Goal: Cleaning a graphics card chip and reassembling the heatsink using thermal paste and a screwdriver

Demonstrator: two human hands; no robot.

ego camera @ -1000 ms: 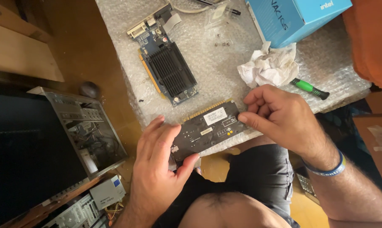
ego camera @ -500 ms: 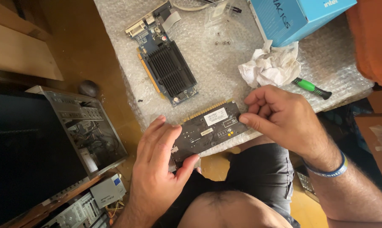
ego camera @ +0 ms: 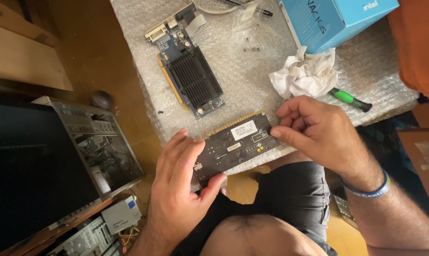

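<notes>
Both hands grip one dark circuit card [ego camera: 236,147], which lies tilted at the centre of the frame over the near edge of a bubble-wrap-covered table [ego camera: 252,71]. At lower centre, the left hand [ego camera: 179,185] clasps the card's lower left end, fingers laid over its top face and thumb pressed against the near edge. To the right of centre, the right hand [ego camera: 319,132] pinches the card's upper right end with curled fingers; a blue wristband [ego camera: 368,189] circles that wrist. The card shows a white label and a row of gold contacts along its far edge. Just above it on the bubble wrap lies a second card with a black finned heatsink [ego camera: 191,76] on a blue board, apart from the held one. A crumpled white tissue [ego camera: 302,76] sits above the right hand, a green-handled screwdriver [ego camera: 349,99] just beside it, and a blue box [ego camera: 333,19] fills the upper right. An open computer case [ego camera: 93,137] stands on the floor at the left of the frame.
</notes>
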